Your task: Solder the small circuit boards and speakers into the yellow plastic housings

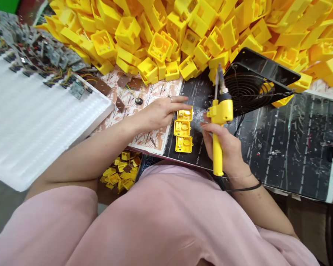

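My right hand (224,144) is wrapped round the handle of a yellow soldering gun (221,111), its metal tip pointing up and away from me. Three small yellow plastic housings (182,128) lie in a column on the black mat, open side up, with round speaker grilles inside. Fingers stretched out, my left hand (166,111) rests beside them, a fingertip at the farthest housing (185,113). Its thumb is hidden.
A heap of yellow housings (161,48) fills the back. A black fan (249,81) stands behind the soldering gun. Wired circuit boards (55,55) line a white foam sheet (44,107) on the left. A round metallic part (138,101) lies near my left wrist. More yellow pieces (122,171) sit below the table edge.
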Motion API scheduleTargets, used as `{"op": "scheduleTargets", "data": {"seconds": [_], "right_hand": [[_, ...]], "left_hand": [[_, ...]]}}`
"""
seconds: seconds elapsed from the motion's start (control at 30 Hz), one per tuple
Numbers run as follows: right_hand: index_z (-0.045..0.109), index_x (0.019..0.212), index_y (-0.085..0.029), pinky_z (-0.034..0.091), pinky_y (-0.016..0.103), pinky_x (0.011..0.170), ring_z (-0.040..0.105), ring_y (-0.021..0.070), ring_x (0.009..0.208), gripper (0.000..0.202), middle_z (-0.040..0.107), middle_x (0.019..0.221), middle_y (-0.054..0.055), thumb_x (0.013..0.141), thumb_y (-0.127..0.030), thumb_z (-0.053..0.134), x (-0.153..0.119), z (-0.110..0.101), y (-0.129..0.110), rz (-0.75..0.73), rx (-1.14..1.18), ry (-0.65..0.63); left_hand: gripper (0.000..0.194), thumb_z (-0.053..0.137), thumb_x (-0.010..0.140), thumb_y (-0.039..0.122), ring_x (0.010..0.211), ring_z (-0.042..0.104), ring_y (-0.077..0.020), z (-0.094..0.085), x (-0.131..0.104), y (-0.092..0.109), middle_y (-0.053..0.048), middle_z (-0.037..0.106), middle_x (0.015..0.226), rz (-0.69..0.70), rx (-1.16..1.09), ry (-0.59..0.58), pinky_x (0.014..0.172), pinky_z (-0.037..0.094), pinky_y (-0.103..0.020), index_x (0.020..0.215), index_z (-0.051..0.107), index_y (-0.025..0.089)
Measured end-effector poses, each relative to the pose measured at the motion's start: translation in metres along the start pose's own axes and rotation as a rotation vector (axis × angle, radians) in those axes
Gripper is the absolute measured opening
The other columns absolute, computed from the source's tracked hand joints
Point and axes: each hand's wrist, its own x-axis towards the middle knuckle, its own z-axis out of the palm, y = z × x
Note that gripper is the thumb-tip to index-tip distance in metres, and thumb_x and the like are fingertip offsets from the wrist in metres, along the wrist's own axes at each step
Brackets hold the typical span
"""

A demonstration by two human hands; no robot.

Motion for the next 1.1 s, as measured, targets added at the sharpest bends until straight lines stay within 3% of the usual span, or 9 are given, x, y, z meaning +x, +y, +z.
{"op": "scheduleTargets", "data": {"seconds": [0.07,0.17,0.33,0.4,0.5,0.6,0.67,0.93,1.1], "right_hand": [[0.059,0.126,-0.03,0.062,0.031,0.087,0.077,0.0207,0.106,0.03,0.077,0.119,0.003,0.099,-0.034,0.07,-0.001,-0.007,0.0,-0.066,0.003,-0.01],[0.059,0.128,-0.026,0.061,0.037,0.079,0.077,0.0262,0.094,0.049,0.077,0.106,0.007,0.091,-0.052,0.077,-0.003,-0.012,0.001,-0.196,-0.037,-0.112],[0.061,0.125,-0.024,0.055,0.034,0.065,0.07,0.0218,0.074,0.042,0.074,0.091,0.004,0.097,-0.054,0.069,-0.002,-0.009,0.003,-0.259,-0.1,-0.134],[0.062,0.124,-0.023,0.056,0.035,0.066,0.072,0.0225,0.076,0.046,0.076,0.094,0.005,0.095,-0.058,0.069,-0.001,-0.013,0.003,-0.261,-0.104,-0.117],[0.063,0.126,-0.024,0.06,0.035,0.07,0.076,0.0231,0.081,0.049,0.08,0.105,0.007,0.088,-0.052,0.079,-0.003,-0.022,0.002,-0.245,-0.106,-0.083],[0.065,0.128,-0.027,0.065,0.034,0.078,0.08,0.0229,0.092,0.045,0.081,0.112,0.005,0.087,-0.029,0.084,-0.007,-0.028,0.001,-0.197,-0.044,-0.023],[0.066,0.127,-0.028,0.067,0.034,0.081,0.081,0.0231,0.097,0.044,0.082,0.11,0.003,0.088,-0.019,0.082,-0.008,-0.028,-0.001,-0.178,-0.005,0.015],[0.068,0.118,-0.022,0.067,0.029,0.073,0.082,0.0213,0.087,0.038,0.083,0.107,0.006,0.085,-0.008,0.081,-0.01,-0.03,-0.005,-0.215,-0.011,0.048],[0.066,0.121,-0.025,0.066,0.029,0.076,0.081,0.0199,0.089,0.04,0.082,0.108,0.003,0.086,-0.016,0.084,-0.011,-0.029,-0.002,-0.238,-0.028,0.034]], "left_hand": [[0.055,0.039,0.104,0.028,0.153,0.048,-0.0289,0.008,-0.023,0.008,-0.014,0.044,0.168,-0.047,0.044,0.085,0.124,0.041,-0.051,0.156,0.052,0.019],[0.078,0.046,0.104,0.058,0.162,0.029,-0.04,0.033,-0.047,0.024,-0.027,0.028,0.172,-0.045,0.125,0.044,0.129,0.026,-0.064,0.165,0.033,0.011],[0.086,0.039,0.106,0.064,0.164,0.024,-0.0376,0.067,-0.043,0.046,-0.031,0.022,0.173,-0.032,0.221,0.046,0.131,0.019,-0.062,0.166,0.024,0.004],[0.088,0.038,0.105,0.069,0.163,0.026,-0.0373,0.056,-0.039,0.045,-0.029,0.024,0.173,-0.041,0.255,0.089,0.131,0.019,-0.061,0.165,0.027,0.006],[0.07,0.034,0.108,0.061,0.153,0.043,-0.0338,0.014,-0.039,0.026,-0.017,0.042,0.169,-0.195,0.362,0.142,0.127,0.028,-0.059,0.159,0.044,0.014],[0.051,0.028,0.109,0.034,0.122,0.063,-0.03,-0.034,-0.039,-0.003,-0.011,0.073,0.132,-0.404,0.474,0.123,0.105,0.046,-0.056,0.135,0.067,0.015],[0.048,0.032,0.107,0.032,0.112,0.063,-0.0287,-0.053,-0.035,-0.018,-0.01,0.075,0.116,-0.466,0.54,0.065,0.093,0.049,-0.051,0.125,0.073,0.016],[0.063,0.012,0.112,0.047,0.109,0.052,-0.0188,-0.039,-0.011,-0.04,-0.001,0.068,0.11,-0.47,0.603,-0.052,0.095,0.045,-0.046,0.118,0.069,0.022],[0.063,0.028,0.109,0.062,0.121,0.053,-0.017,-0.054,-0.019,-0.043,0.0,0.067,0.133,-0.54,0.317,0.148,0.109,0.045,-0.045,0.115,0.07,0.015]]}}
